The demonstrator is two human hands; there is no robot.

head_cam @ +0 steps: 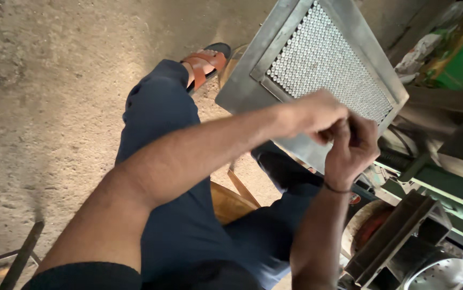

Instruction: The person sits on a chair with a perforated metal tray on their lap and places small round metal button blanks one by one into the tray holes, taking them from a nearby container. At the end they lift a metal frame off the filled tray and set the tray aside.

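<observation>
**Hands meeting over the studded tray**

Left hand (317,115) and right hand (352,147) touching, fingertips pinched together around something too small to make out. Just beyond them, tilted on the lap: metal tray (253,86) packed with small silvery cylinders (322,59), long side running up-left to down-right, left hand nearer it

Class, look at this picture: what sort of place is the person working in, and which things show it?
Probably a small workshop: a bare concrete floor, a metal tray packed with small round pieces, and green machinery beside dark metal parts. Both hands meet over the tray.
</observation>
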